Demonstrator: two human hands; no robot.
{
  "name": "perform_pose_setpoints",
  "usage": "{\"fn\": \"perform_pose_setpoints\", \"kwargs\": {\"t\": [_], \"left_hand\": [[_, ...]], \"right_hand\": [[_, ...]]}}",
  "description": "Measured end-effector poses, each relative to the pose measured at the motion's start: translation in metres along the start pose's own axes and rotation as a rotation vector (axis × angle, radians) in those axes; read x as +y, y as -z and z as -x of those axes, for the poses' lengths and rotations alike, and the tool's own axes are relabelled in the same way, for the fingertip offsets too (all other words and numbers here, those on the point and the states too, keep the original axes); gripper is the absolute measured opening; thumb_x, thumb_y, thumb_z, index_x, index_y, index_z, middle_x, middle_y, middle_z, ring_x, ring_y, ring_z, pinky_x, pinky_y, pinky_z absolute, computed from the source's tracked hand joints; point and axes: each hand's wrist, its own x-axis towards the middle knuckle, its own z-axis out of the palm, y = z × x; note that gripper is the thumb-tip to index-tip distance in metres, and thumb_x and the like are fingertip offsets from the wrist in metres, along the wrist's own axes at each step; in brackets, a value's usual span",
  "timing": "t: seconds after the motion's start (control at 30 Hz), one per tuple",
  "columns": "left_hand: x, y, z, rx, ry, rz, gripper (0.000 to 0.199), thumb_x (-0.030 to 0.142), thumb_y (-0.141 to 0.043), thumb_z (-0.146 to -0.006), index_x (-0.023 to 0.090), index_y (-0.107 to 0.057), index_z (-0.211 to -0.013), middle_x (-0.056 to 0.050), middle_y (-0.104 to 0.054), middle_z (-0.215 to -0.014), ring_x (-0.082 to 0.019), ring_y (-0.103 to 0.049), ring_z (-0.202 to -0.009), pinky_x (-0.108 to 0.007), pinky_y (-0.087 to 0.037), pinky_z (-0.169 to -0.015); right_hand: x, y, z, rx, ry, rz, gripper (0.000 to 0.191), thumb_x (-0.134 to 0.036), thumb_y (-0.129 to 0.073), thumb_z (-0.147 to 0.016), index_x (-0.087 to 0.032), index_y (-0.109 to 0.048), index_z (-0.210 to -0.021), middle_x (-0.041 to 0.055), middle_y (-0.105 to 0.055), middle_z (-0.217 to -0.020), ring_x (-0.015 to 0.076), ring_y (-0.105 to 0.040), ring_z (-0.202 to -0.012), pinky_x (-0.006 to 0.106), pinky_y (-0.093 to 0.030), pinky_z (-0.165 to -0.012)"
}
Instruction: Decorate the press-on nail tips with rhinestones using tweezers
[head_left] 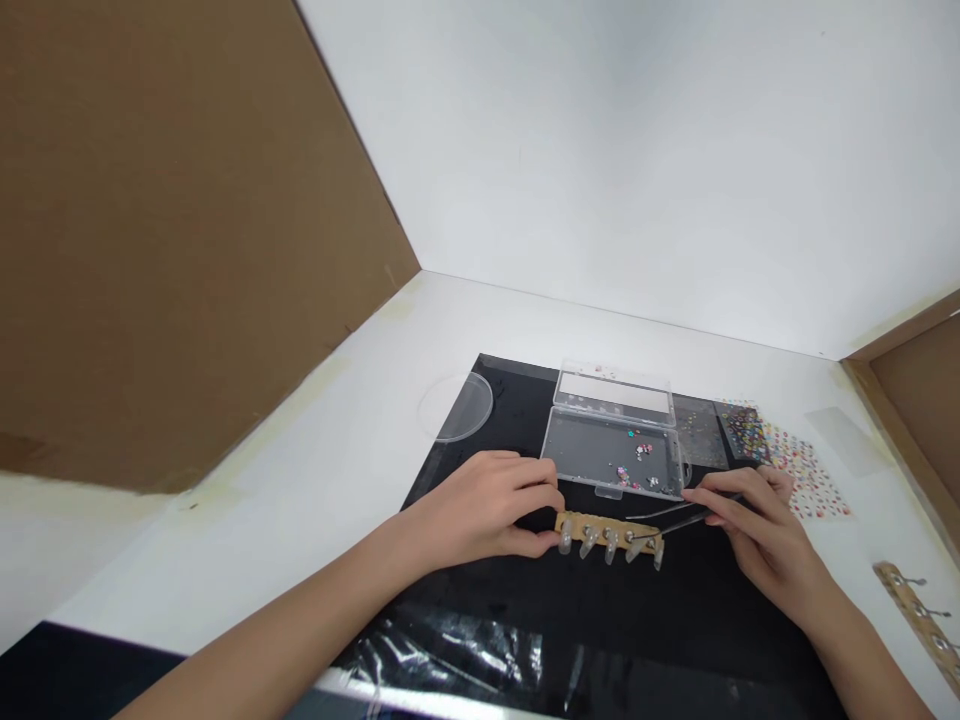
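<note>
My left hand (480, 510) grips the end of a wooden strip (600, 528) that carries several transparent false nail tips (589, 543) on metal clips. My right hand (765, 545) holds a pair of fine metal tweezers (671, 518), whose tips reach a nail tip near the strip's right end. I cannot tell whether the tweezers hold anything. Just beyond the strip lies an open transparent plastic box (577, 440) with small coloured rhinestones (630, 465) scattered inside, its lid hinged at the far side.
A black mat (510, 410) covers the white surface, with crinkled plastic at the near side. A transparent round dish (457, 408) and a patterned sticker sheet (806, 470) lie nearby. A second clip strip (919, 620) lies far right. Brown cardboard panels (180, 220) flank the back.
</note>
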Motion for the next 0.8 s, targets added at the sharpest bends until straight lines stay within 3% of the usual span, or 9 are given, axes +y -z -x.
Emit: {"fn": "perform_pose_setpoints", "kwargs": {"t": [0.8], "left_hand": [[-0.0004,-0.0008,0.0005,-0.02,0.008,0.004,0.014,0.035,-0.065,-0.104,0.022,-0.068,-0.1,0.002,-0.073,-0.096,-0.013,-0.066,-0.072,-0.029,-0.047,-0.066]], "right_hand": [[0.0009,0.003,-0.0032,0.016,0.026,-0.001,0.051,-0.004,-0.053,-0.103,-0.036,-0.066,-0.14,0.0015,-0.076,-0.104,0.0165,-0.072,-0.09,0.039,-0.037,-0.086]]}}
